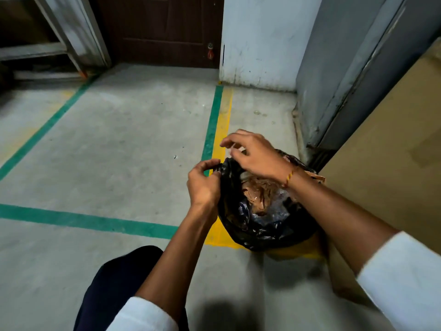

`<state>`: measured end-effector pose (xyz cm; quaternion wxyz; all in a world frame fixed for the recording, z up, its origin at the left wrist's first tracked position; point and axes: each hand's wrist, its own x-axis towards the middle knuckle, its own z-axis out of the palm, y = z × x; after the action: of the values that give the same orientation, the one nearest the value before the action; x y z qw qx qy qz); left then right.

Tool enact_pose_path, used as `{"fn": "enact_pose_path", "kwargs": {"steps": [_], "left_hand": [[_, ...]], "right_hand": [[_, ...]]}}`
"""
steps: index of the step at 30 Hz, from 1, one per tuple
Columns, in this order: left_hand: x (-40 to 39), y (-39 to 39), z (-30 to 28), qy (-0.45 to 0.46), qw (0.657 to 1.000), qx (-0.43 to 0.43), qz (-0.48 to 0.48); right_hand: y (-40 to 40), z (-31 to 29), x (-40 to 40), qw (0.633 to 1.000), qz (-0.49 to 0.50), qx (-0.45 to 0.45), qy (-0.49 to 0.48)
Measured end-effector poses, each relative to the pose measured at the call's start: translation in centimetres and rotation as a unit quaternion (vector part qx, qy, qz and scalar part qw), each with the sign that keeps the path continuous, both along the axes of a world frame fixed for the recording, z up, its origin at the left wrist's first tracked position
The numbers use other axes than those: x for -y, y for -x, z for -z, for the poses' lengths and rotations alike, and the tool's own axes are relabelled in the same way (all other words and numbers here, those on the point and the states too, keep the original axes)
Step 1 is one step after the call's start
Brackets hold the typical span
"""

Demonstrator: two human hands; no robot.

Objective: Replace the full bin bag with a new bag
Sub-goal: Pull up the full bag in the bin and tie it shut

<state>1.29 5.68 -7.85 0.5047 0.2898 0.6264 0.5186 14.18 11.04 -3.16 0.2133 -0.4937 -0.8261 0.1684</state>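
A thin, glossy black plastic bin bag [241,225], crinkled and catching highlights, lines a yellow bin [298,250] and holds crumpled, shiny brown wrappers [259,194] and clear film. The matt grey concrete floor [124,139] is scuffed and carries painted green lines [90,222] and a yellow stripe [223,130]. A flat, matt brown cardboard sheet [391,149] stands beside the bin. Behind are a dark wooden door [157,29] and a stained painted wall [260,41]. White cloth sleeves [405,278] cover the forearms.

Green floor tape [211,120], dark door [162,29], perhaps cardboard [391,149] at right.
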Motion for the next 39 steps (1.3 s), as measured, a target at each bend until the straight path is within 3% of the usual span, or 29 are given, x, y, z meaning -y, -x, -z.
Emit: {"fn": "enact_pose_path", "kwargs": {"steps": [3, 7, 10, 14, 19, 25, 28, 30, 31, 33, 36, 39], "left_hand": [[0.2, -0.2, 0.2, -0.007, 1.0, -0.021, 0.021], [0.6, 0.0, -0.4, -0.017, 0.997, -0.058, 0.049], [0.5, 0.6, -0.3, -0.019, 0.997, -0.066, 0.039], [0.7, 1.5, -0.7, -0.027, 0.995, -0.094, 0.027], [0.9, 2.4, -1.7, -0.007, 0.998, -0.029, 0.059], [1.6, 2.2, -2.4, 0.048, 0.985, -0.033, 0.163], [2.0, 1.9, -2.3, 0.054, 0.984, -0.027, 0.169], [1.9, 2.1, -2.5, 0.041, 0.987, 0.0, 0.153], [1.9, 2.2, -2.7, 0.032, 0.989, 0.015, 0.145], [1.7, 2.5, -3.1, 0.023, 0.989, 0.043, 0.138], [1.5, 2.5, -3.3, 0.022, 0.987, 0.074, 0.144], [1.0, 1.9, -3.4, 0.03, 0.983, 0.121, 0.135]], "right_hand": [[1.7, 0.5, -3.0, 0.99, -0.071, 0.085, 0.089], [2.4, 0.6, -4.2, 0.941, -0.132, 0.224, 0.218], [2.5, 1.0, -3.8, 0.922, -0.13, 0.29, 0.221], [2.4, 0.3, -3.3, 0.963, -0.101, 0.2, 0.148], [2.7, -0.9, -3.0, 0.99, -0.061, 0.126, 0.0], [2.1, -0.1, -1.4, 0.985, -0.084, 0.149, 0.014], [-1.7, 0.0, -0.3, 0.996, -0.004, 0.089, 0.024], [-5.5, 0.5, 1.5, 0.992, 0.123, 0.018, 0.003], [-7.6, 1.2, 2.7, 0.977, 0.211, -0.035, -0.005], [-10.8, 3.5, 6.4, 0.905, 0.389, -0.171, -0.002], [-11.9, 7.3, 12.6, 0.732, 0.553, -0.395, 0.041], [-9.7, 10.2, 16.9, 0.56, 0.592, -0.547, 0.194]]}}
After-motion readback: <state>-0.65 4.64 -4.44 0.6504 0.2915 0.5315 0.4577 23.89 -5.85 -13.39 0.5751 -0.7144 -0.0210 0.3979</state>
